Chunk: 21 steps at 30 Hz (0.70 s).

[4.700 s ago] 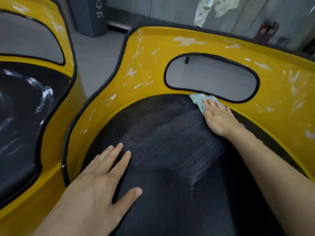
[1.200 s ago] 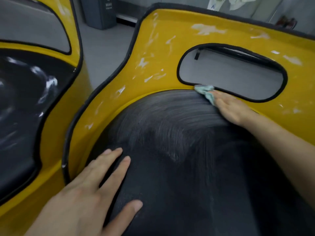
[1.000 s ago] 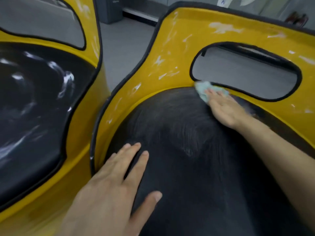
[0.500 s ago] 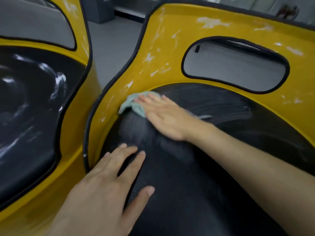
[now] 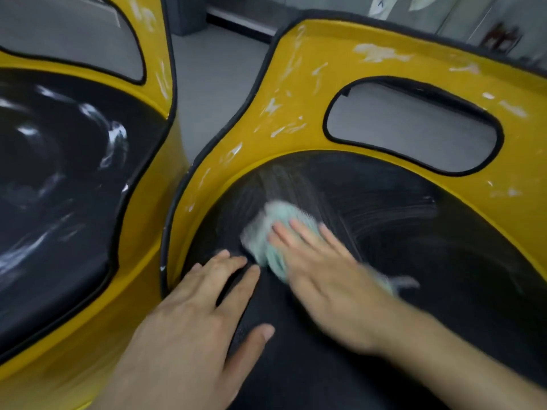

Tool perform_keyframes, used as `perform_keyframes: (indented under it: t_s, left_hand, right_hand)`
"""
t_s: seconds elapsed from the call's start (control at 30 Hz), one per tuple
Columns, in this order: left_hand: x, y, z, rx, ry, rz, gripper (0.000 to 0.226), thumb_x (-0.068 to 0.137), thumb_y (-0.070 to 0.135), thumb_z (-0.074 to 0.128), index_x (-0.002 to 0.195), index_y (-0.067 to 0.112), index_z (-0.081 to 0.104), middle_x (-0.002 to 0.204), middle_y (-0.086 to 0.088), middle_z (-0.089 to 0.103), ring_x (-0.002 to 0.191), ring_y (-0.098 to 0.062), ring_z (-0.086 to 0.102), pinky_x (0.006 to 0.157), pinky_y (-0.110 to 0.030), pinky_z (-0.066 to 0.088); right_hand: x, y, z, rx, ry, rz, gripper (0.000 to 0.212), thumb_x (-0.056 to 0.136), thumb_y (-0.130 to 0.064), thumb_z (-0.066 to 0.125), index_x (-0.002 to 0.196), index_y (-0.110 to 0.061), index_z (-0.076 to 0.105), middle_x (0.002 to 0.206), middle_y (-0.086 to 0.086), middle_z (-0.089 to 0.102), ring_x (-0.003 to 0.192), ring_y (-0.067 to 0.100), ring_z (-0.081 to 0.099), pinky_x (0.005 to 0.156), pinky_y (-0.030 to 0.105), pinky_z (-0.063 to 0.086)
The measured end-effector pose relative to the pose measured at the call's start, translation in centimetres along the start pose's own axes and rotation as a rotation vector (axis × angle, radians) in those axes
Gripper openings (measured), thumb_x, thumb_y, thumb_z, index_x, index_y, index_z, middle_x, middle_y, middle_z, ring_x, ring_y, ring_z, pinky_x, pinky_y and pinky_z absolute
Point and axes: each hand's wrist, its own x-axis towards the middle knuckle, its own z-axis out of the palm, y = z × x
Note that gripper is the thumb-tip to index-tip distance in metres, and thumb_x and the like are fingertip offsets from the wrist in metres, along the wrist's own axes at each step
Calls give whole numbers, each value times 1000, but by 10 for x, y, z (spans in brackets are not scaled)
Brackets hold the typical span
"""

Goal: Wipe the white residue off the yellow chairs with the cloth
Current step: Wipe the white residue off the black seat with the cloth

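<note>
Two yellow chairs with black seat pads stand side by side. The right chair [image 5: 296, 93] carries white smears on its yellow back and faint streaks on its black seat [image 5: 414, 247]. My right hand [image 5: 328, 273] lies flat on a pale green cloth [image 5: 266, 232], pressing it onto the left part of that seat; hand and cloth are blurred. My left hand [image 5: 189, 329] rests flat on the seat's front left, fingers spread, holding nothing. The left chair [image 5: 148, 208] has thick white smears on its seat [image 5: 59, 173].
Grey floor [image 5: 213, 72] shows in the narrow gap between the chairs and through the cut-out [image 5: 414, 128] in the right chair's back. A dark bin base [image 5: 189, 13] and a wall stand beyond.
My right hand has swept the cloth from the seat's top edge under the cut-out, leftward, then down toward my left hand. My left hand has stayed planted on the seat.
</note>
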Motion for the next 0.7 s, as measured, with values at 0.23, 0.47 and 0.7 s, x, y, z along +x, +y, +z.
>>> perform_keyframes:
  t_s: [0.23, 0.47, 0.7]
  left_hand:
    - [0, 2, -2, -4, -3, -13, 66, 88, 61, 41, 132, 19, 66, 135, 4, 59, 130, -18, 54, 105, -30, 44]
    - [1, 0, 1, -22, 31, 3, 64, 87, 60, 44, 128, 17, 69, 132, 2, 60, 128, -22, 58, 102, -37, 36]
    - [1, 4, -5, 21, -11, -26, 65, 87, 61, 41, 130, 19, 68, 134, 4, 60, 129, -20, 57, 97, -49, 53]
  right_hand:
    - [61, 2, 3, -9, 77, 91, 66, 96, -41, 2, 159, -26, 13, 166, -10, 6, 152, 8, -4, 123, 39, -2]
    - [-71, -6, 26, -104, 100, -21, 71, 83, -24, 36, 154, -26, 30, 160, -8, 30, 148, 13, 28, 113, 42, 26]
    - [120, 82, -25, -5, 85, 356, 55, 105, -35, 4, 159, -28, 4, 167, -8, -2, 152, 9, -6, 123, 40, -6]
